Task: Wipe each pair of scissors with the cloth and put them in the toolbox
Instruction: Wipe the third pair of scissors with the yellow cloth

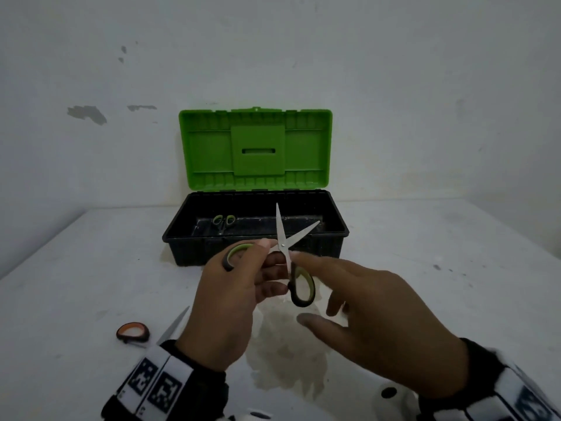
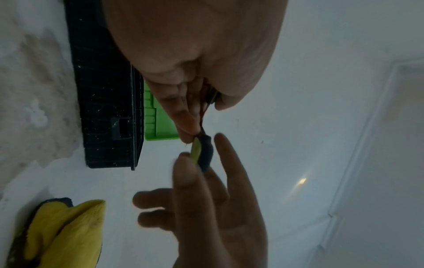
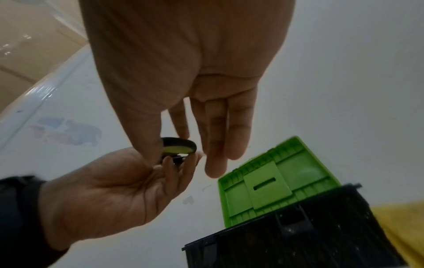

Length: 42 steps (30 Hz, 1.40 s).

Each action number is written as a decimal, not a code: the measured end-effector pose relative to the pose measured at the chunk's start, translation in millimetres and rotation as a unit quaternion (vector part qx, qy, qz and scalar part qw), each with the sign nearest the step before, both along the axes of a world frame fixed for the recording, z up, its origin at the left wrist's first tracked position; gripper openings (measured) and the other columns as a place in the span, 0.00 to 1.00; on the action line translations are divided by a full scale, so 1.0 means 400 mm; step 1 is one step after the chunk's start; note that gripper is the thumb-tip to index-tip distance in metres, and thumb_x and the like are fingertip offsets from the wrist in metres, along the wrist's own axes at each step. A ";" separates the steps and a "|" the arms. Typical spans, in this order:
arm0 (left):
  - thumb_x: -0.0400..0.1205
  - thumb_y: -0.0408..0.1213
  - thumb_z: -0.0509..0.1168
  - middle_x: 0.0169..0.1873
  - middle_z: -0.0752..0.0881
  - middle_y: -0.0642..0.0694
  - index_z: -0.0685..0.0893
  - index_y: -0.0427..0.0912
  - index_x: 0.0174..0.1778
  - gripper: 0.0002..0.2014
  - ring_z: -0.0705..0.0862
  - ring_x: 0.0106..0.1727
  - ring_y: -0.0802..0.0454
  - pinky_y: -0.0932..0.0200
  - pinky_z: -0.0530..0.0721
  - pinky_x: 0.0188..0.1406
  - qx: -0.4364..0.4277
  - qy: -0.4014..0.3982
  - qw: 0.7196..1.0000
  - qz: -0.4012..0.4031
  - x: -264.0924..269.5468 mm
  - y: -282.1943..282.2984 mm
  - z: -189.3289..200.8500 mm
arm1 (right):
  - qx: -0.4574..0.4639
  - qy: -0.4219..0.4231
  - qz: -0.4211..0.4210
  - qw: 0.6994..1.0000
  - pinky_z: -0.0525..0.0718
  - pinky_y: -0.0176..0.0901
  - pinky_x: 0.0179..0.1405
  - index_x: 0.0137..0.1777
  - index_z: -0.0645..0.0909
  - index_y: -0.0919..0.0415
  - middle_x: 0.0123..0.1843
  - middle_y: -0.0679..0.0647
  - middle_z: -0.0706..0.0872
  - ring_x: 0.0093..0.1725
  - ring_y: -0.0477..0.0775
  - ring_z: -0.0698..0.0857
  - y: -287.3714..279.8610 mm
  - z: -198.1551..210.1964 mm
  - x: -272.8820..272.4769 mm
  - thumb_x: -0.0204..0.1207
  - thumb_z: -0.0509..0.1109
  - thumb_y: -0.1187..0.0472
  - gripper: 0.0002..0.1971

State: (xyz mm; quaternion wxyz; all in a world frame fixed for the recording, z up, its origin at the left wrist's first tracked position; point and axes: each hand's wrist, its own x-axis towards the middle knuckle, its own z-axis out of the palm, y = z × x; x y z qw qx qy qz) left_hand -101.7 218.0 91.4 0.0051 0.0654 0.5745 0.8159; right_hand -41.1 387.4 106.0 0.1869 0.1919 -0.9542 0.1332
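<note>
Green-and-black scissors point(image 1: 282, 235) are held up in front of the toolbox, blades spread and pointing away. My left hand point(image 1: 258, 256) grips one handle loop point(image 1: 238, 253). The right hand point(image 1: 300, 287) has straight fingers; its index fingertip point(image 1: 296, 256) touches the neck of the other loop point(image 2: 203, 154) and the thumb lies just under that loop. The toolbox has a black base point(image 1: 182, 235) and an open green lid point(image 1: 255, 147). Small green scissors point(image 1: 224, 220) lie inside it. The yellow cloth point(image 2: 69, 226) lies on the table to the right of the box.
Orange-and-black scissors point(image 1: 133, 332) lie on the white table point(image 1: 91, 268) at the near left, partly hidden by my left wrist. A pale stain point(image 1: 282, 354) marks the table under the hands. A white wall point(image 1: 394, 86) stands right behind the toolbox.
</note>
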 end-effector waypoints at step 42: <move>0.66 0.40 0.72 0.39 0.92 0.35 0.93 0.38 0.39 0.11 0.92 0.38 0.47 0.60 0.90 0.36 0.092 -0.062 0.993 -0.033 -0.010 -0.013 -0.091 | -0.175 -0.019 -0.135 0.975 0.72 0.25 0.36 0.31 0.77 0.49 0.44 0.43 0.84 0.45 0.43 0.82 0.258 -0.070 -0.083 0.73 0.75 0.51 0.12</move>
